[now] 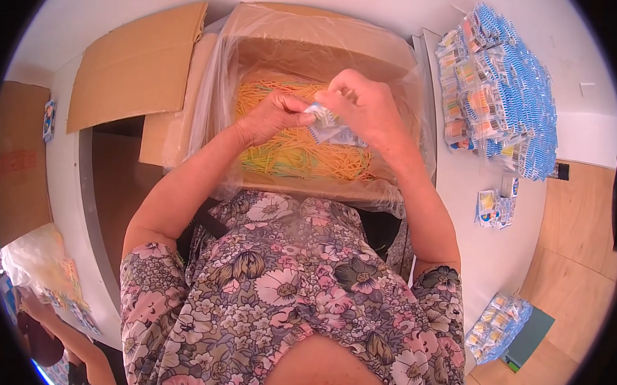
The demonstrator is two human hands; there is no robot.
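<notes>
Over the open carton, my left hand (274,119) pinches a small clear plastic packet (330,130) with blue-and-white edging between thumb and fingers. My right hand (369,109) is at the packet's right side, its fingers curled in. What those fingers hold, if anything, is hidden by the hand. Below both hands, a cardboard box (302,185) lined with clear plastic film holds a heap of thin orange, yellow and green sticks (276,153).
At the right stands a tall stack of filled packets (509,91), with a few loose packets (495,209) nearer me. Another bundle of packets (499,328) lies lower right. A cardboard flap (138,65) rises at the left. Another person's arm (75,337) shows lower left.
</notes>
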